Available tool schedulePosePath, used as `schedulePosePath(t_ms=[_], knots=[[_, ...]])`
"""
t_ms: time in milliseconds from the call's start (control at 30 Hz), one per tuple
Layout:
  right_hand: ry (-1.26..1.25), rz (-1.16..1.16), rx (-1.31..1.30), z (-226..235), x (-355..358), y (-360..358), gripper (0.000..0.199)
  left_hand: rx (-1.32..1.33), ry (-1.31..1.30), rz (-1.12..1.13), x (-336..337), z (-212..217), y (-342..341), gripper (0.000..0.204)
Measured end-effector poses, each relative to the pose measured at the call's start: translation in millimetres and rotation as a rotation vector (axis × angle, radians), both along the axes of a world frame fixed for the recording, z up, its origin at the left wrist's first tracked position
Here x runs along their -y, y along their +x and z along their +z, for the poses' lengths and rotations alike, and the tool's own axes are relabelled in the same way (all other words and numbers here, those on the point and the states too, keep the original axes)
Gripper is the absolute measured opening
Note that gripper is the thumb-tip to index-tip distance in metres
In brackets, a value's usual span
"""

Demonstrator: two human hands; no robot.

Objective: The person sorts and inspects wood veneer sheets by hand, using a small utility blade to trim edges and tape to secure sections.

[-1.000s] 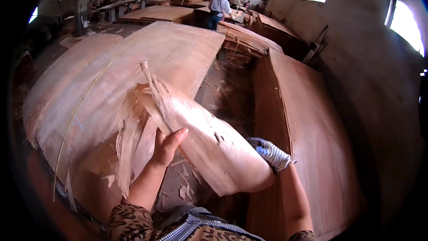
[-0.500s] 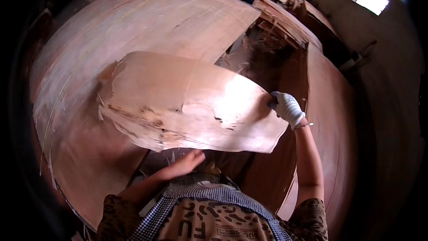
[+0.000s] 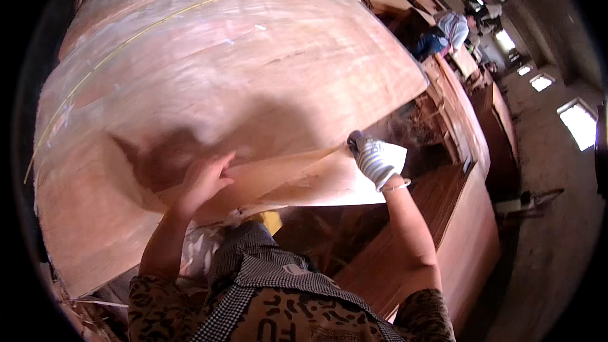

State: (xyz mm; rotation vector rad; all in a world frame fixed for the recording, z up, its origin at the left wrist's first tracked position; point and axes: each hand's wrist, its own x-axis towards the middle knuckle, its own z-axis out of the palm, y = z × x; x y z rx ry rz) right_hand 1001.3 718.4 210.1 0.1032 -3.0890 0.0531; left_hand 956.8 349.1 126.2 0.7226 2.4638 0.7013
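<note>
My right hand (image 3: 377,161), in a white striped glove, is closed on the right part of a loose wood veneer sheet (image 3: 316,180). A short dark piece (image 3: 354,139) shows at its fingertips; I cannot tell whether it is a tool or part of the glove. The sheet lies low in front of me, tilted, its right end bright with light. Bare and with fingers apart, my left hand (image 3: 208,180) hovers by the sheet's left part, holding nothing. Beneath spreads a large pale veneer sheet (image 3: 253,69), with my shadow on it.
A yellow line (image 3: 158,22) crosses the large sheet. Stacked veneer (image 3: 472,215) stands at my right, torn scraps (image 3: 437,114) beyond it. A yellow object (image 3: 271,220) is near my waist. Another person (image 3: 451,30) works at the far right, near a wall with windows (image 3: 579,123).
The loose sheet has come down and tilted, showing less of its face. My right hand has moved left with it; my left hand has risen and moved left. The view has turned left.
</note>
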Motion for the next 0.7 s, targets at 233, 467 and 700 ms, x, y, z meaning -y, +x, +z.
schedulePosePath(t_ms=[233, 467, 700], knots=[[-0.017, -0.057, 0.173, -18, -105, -105, 0.009, -0.320, 0.088, -0.064, -137, -3, -25, 0.080], [-0.029, 0.215, 0.130, -76, -174, -244, 0.014, -0.360, -0.064, 0.350, -129, -53, -84, 0.015], [-0.024, 0.386, 0.238, -150, -178, -378, 0.020, -0.622, -0.457, 0.662, -123, -67, -179, 0.003]])
